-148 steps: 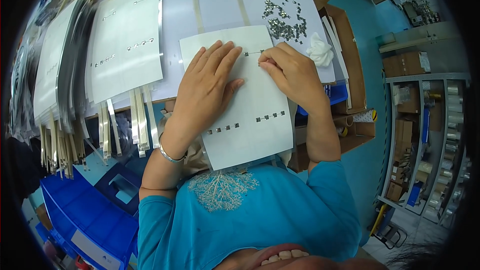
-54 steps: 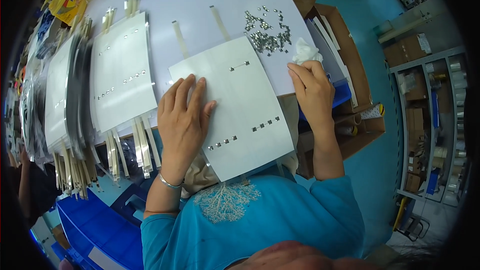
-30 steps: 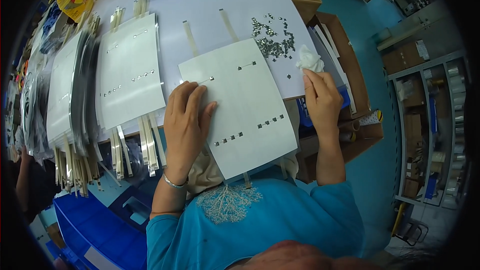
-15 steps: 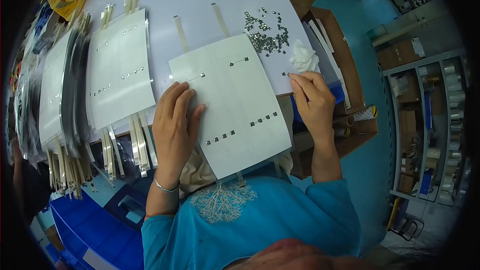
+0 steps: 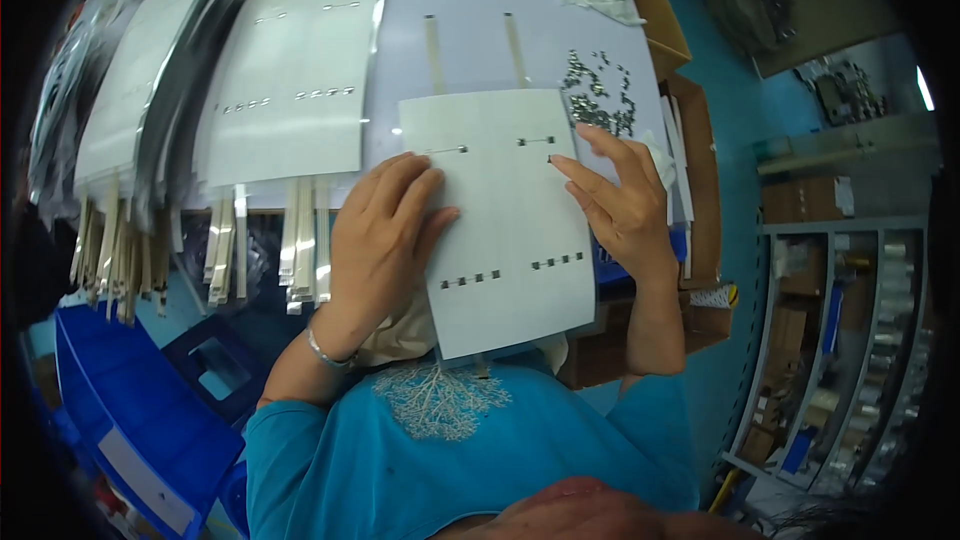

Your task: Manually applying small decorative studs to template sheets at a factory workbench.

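Observation:
A white flexible sheet [image 5: 510, 205] lies before me, partly over the table's front edge. Short rows of small dark metal pieces [image 5: 470, 280] sit on it, and two pale strips [image 5: 433, 55] stick out from its far edge. My left hand [image 5: 385, 230] rests on the sheet's left side, fingers stretched out and thumb apart. Over the sheet's upper right, my right hand [image 5: 625, 205] has a small dark metal piece [image 5: 549, 159] at its index fingertip. The thumb's contact with that piece is not clear. Just above it is a two-piece row [image 5: 535, 141] on the sheet.
Loose metal pieces [image 5: 597, 90] are scattered at the table's far right, near a white cloth [image 5: 657, 155]. Similar sheets [image 5: 290, 80] with strips stand at the left. Cardboard boxes [image 5: 705, 180] line the right side. A blue bin [image 5: 140, 420] is at lower left.
My right hand has moved left from the table's right edge to over the sheet, bringing a small metal piece. My left hand stays on the sheet. The whole view has shifted.

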Demonstrator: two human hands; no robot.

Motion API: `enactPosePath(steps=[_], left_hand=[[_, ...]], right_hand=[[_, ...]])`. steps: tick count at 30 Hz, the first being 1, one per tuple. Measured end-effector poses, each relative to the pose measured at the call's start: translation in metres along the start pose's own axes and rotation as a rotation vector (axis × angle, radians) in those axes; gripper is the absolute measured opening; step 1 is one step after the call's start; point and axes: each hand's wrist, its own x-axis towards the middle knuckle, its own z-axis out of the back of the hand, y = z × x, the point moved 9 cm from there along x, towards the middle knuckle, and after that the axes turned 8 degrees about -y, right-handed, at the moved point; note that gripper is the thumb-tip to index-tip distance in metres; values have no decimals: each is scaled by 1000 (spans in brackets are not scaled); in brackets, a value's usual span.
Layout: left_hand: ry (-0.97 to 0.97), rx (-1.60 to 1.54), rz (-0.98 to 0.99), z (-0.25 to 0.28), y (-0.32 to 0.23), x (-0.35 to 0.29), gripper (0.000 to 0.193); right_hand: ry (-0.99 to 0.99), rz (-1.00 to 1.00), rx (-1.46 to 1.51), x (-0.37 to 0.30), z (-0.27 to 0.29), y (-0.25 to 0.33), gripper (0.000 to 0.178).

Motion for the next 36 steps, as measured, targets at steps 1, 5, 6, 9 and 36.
enactPosePath(steps=[1,5,6,9,36], left_hand=[[2,-24,22,0,3,-1,36],[-41,-11,23,2,-1,-2,36],[-55,-15,19,3,-2,-2,36],[-78,-11,12,2,-1,-4,36],[-122,-16,5,0,4,-8,35]], right_hand=[[17,129,11,12,-10,12,38],[99,233,104,39,-44,36,42],[115,246,124,42,-52,38,41],[145,282,129,46,-68,44,40],[120,205,118,58,-91,56,8]])
